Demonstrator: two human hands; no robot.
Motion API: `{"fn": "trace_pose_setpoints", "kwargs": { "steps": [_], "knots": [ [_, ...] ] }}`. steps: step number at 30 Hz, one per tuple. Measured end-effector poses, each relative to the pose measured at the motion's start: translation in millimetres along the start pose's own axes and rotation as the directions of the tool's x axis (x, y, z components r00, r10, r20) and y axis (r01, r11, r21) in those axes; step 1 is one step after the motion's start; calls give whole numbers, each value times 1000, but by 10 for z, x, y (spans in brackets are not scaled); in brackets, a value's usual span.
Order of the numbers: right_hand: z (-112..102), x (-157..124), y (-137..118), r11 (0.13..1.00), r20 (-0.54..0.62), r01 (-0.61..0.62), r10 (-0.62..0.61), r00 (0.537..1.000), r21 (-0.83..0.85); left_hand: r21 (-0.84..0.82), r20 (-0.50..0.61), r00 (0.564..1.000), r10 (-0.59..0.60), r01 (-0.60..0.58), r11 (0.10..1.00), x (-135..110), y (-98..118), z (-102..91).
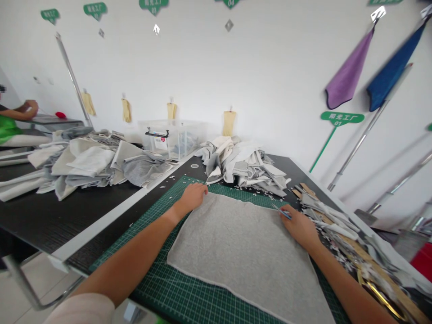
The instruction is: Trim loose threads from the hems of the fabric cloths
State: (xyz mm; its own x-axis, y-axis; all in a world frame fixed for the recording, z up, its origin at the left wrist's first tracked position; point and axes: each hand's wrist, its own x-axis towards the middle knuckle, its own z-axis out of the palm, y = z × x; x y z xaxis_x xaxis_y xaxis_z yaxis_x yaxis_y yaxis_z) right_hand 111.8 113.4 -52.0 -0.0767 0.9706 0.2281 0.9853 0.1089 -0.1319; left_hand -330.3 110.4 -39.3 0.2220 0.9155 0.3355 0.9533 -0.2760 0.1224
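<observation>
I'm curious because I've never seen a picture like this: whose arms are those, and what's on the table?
They belong to the person wearing the camera on their head, which looks forward and down; no robot here. On the black tabletop lies a green gridded mat, with a light-grey cloth spread over it. The left hand is at the cloth's far left corner. The right hand holds a small blue-handled tool, maybe scissors. Beyond is a heap of grey and white cloth pieces.
</observation>
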Motion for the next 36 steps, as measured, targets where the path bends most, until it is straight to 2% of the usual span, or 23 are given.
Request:
{"fn": "trace_pose_setpoints", "kwargs": {
  "steps": [4, 9, 14, 18, 21, 23, 26, 30, 33, 36],
  "knots": [
    [34, 28, 28, 999, 11, -49, 49, 999, 20, 59, 74, 992, -99, 94, 994, -24, -40, -46],
    [44, 59, 41, 992, 21, -105, 104, 994, 68, 108, 208, 956, -205, 186, 977, -69, -125, -179],
    [22, 59, 31, 984, -1, -157, 158, 987, 84, 146, 156, 965, -212, 190, 971, -50, -75, -309],
    [14, 82, 53, 964, -29, -240, 245, 969, 117, -35, 250, 966, -72, 84, 996, 92, 218, -441],
    [26, 101, 105, 940, -26, -296, 305, 952, 170, -221, 311, 949, 59, 12, 975, 265, 581, -532],
    [31, 99, 140, 923, -22, -324, 335, 942, 208, -313, 309, 942, 131, -29, 949, 409, 865, -537],
    [23, 76, 172, 906, -24, -339, 356, 934, 253, -396, 260, 942, 214, -98, 913, 645, 1311, -391],
    [-8, 36, 171, 892, -42, -348, 375, 926, 289, -398, 193, 940, 281, -186, 898, 903, 1861, 67],
    [-20, 18, 146, 896, -48, -345, 372, 927, 279, -341, 105, 968, 229, -182, 922, 989, 2178, 454],
    [-16, 7, 120, 911, -56, -327, 351, 935, 252, -295, 46, 988, 145, -125, 947, 990, 2368, 742]
  ]
}}
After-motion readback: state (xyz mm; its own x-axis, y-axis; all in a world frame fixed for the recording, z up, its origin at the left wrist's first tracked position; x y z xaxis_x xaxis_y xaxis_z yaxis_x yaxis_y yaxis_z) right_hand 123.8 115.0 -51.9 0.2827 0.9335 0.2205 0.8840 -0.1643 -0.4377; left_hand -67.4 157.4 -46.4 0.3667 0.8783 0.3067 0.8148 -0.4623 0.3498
